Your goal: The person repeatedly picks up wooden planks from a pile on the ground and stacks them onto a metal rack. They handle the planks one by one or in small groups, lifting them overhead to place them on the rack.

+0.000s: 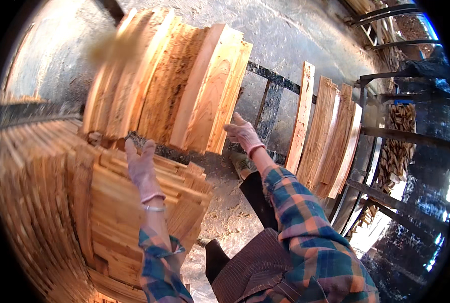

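My left hand (142, 171), in a pale pink glove, has its thumb and fingers apart. It hovers over the near stack of boards (113, 222), close to the near ends of a row of wooden planks (154, 81). My right hand (245, 134), gloved the same way, has its fingers stretched toward the right side of that row, by the outermost light plank (230, 101). Whether its fingertips touch the wood I cannot tell. Neither hand holds anything. Sawdust lies over the middle planks of the row, and one thicker plank (199, 91) stands higher than its neighbours.
A dark metal frame (269, 106) runs from the row toward several separate planks (321, 136) on the right. Tightly stacked thin boards (33, 202) fill the left side. Farther right are metal racks (391, 134) and piled wood pieces (399, 136). Sawdust litters the concrete floor (230, 207).
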Tool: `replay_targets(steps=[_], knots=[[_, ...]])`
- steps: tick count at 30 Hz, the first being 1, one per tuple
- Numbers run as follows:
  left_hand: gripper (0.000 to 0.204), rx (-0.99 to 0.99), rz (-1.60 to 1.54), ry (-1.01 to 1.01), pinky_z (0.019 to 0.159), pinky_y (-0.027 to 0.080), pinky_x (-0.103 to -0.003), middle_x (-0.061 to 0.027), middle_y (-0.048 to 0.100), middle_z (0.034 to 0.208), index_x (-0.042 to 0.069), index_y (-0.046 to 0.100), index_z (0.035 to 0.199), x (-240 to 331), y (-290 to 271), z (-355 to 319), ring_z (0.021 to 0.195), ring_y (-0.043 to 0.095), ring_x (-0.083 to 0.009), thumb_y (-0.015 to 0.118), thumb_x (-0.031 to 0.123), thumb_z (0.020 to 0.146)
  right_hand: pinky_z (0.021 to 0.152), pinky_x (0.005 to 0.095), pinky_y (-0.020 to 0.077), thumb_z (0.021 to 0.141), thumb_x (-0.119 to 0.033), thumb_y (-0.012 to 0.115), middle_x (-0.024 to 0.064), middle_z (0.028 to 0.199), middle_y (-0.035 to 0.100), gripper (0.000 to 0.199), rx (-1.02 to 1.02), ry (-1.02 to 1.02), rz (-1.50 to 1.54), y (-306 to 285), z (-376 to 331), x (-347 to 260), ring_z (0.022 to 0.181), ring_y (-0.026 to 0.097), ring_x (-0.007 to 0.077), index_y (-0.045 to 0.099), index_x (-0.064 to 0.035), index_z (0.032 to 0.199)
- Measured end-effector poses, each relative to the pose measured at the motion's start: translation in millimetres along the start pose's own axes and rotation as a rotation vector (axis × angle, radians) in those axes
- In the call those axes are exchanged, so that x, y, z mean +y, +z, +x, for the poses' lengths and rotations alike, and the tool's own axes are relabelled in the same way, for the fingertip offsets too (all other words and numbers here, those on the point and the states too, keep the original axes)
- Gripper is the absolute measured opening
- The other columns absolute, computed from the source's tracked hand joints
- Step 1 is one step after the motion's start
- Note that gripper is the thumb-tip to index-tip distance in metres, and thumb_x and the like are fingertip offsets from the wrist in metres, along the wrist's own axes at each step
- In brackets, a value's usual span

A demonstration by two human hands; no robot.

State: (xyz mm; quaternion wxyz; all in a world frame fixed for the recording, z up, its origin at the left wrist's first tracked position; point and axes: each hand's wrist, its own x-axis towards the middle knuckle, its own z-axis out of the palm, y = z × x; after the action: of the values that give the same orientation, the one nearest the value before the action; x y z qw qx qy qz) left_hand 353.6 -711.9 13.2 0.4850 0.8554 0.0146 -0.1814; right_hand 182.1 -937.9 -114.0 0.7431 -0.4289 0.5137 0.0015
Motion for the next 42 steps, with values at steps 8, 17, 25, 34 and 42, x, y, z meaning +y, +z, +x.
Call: replay_targets(steps=[8, 17, 25, 34, 42], knots=[[0.090, -0.175, 1.036, -0.012, 0.107, 0.033, -0.041, -0.0235, 0.033, 0.145, 0.007, 0.023, 0.146, -21, 170, 17, 0.131, 0.036, -0.0374, 0.074, 0.029, 0.075, 0.057, 0.0244, 0.0511, 0.084, -0.010, 0.069, 0.0080, 0.091, 0.067, 0.059, -0.121, 0.016, -0.099, 25, 70, -20, 0.067, 0.061, 0.0131, 0.042, 0.0011, 0.135], [0.070, -0.194, 0.793, 0.169, 0.103, 0.036, -0.043, -0.0241, 0.044, 0.134, 0.004, 0.035, 0.141, -24, 192, -34, 0.121, 0.046, -0.0370, 0.065, 0.028, 0.083, 0.059, 0.0243, 0.0524, 0.081, -0.004, 0.069, 0.0043, 0.092, 0.067, 0.041, -0.110, 0.119, 0.238, -34, 50, -24, 0.072, 0.063, 0.0102, 0.058, 0.0020, 0.119], [0.067, 0.427, -0.114, -0.802, 0.097, 0.044, -0.038, -0.0225, 0.050, 0.131, -0.012, 0.042, 0.130, -56, 150, 14, 0.111, 0.054, -0.0320, 0.071, 0.028, 0.084, 0.078, 0.0359, 0.0496, 0.087, -0.036, 0.066, 0.0101, 0.100, 0.065, 0.047, 0.029, 0.257, 0.605, -48, 112, 25, 0.086, 0.062, 0.0202, 0.053, -0.0024, 0.118], [0.075, 0.324, -0.309, -0.436, 0.098, 0.044, -0.036, -0.0178, 0.050, 0.130, -0.004, 0.033, 0.138, -105, 165, 0, 0.110, 0.053, -0.0262, 0.075, 0.017, 0.080, 0.082, 0.0374, 0.0514, 0.085, -0.053, 0.063, 0.0011, 0.098, 0.065, 0.047, -0.062, 0.234, 0.594, -38, 132, 45, 0.088, 0.063, 0.0168, 0.060, -0.0123, 0.107], [0.071, -0.070, -0.155, -0.664, 0.098, 0.041, -0.036, -0.0217, 0.056, 0.121, -0.004, 0.031, 0.141, -103, 216, -55, 0.111, 0.053, -0.0222, 0.066, 0.028, 0.087, 0.084, 0.0320, 0.0493, 0.090, -0.062, 0.047, 0.0062, 0.103, 0.065, 0.065, 0.083, 0.145, 0.489, -108, 129, 14, 0.089, 0.060, 0.0170, 0.057, -0.0056, 0.121]])
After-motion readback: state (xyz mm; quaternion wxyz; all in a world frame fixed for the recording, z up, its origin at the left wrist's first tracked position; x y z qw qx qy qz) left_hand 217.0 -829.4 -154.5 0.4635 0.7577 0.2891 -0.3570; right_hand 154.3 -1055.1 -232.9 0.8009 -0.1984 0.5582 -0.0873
